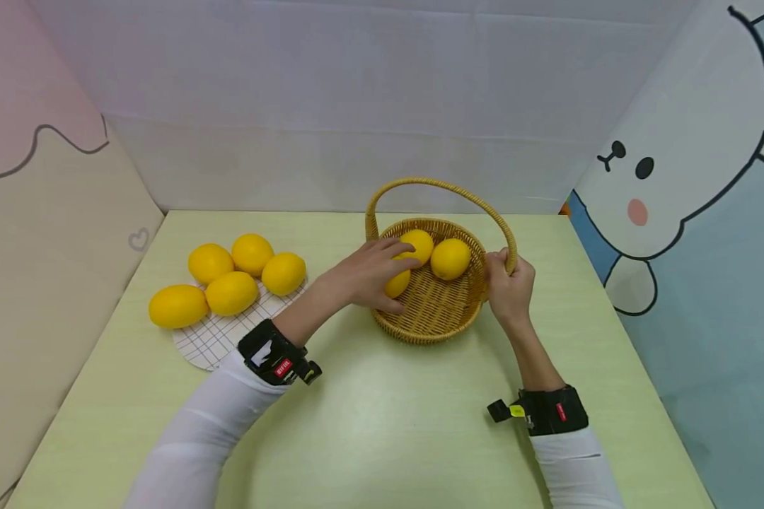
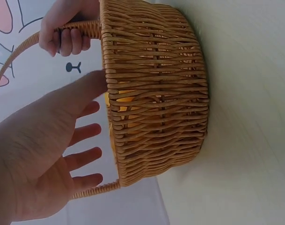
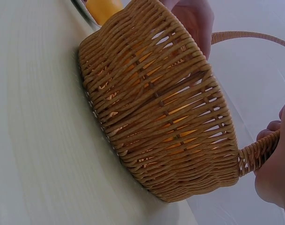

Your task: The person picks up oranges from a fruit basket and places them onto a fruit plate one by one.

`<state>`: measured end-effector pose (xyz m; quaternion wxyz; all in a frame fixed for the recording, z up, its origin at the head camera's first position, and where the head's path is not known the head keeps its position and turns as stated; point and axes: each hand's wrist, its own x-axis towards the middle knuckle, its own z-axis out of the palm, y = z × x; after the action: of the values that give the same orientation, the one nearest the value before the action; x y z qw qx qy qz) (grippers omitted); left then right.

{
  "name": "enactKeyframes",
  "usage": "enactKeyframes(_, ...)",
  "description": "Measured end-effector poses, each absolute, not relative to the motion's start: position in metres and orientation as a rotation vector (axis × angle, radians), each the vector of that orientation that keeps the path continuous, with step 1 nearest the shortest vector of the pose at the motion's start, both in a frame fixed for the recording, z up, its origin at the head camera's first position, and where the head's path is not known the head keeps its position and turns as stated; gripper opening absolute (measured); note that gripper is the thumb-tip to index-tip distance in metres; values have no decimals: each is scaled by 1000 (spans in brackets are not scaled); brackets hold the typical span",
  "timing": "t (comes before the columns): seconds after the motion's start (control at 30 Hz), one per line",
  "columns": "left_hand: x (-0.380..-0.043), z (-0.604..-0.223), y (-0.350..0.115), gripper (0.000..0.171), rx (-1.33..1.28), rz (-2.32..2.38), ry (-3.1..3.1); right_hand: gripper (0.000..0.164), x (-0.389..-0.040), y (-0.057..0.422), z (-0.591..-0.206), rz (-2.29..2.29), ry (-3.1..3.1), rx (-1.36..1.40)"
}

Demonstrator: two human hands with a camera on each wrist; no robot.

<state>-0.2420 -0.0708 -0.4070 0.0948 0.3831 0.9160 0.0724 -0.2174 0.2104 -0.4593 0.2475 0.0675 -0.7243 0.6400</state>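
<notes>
A round wicker basket (image 1: pixel 428 311) with a tall arched handle (image 1: pixel 442 185) stands on the table. My right hand (image 1: pixel 511 286) grips the lower right end of that handle, and its curled fingers show in the left wrist view too. Three lemons are in the basket: one near the middle (image 1: pixel 450 259), one at the back (image 1: pixel 418 245), and one at the left (image 1: pixel 397 284), partly hidden by my left hand (image 1: pixel 377 274). That hand reaches over the left rim with its fingers spread. In the left wrist view the thumb passes behind the rim; whether it touches a lemon is unclear.
Several more lemons (image 1: pixel 232 293) lie grouped on the left, on and around a round white plate (image 1: pixel 197 344) with a grid pattern. A pale wall (image 1: pixel 356 106) rises behind the table. Printed cartoon panels (image 1: pixel 707 283) flank it on the right.
</notes>
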Motion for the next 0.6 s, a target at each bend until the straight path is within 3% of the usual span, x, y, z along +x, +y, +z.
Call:
enactKeyframes(0.4, -249, -414, -59, 85, 1125, 72, 2683, 43, -217, 210, -457, 1751, -1985, 169)
enactKeyframes(0.6, -250, -416, -52, 69, 1122, 17, 2687, 43, -219, 213, -461, 1751, -1985, 173)
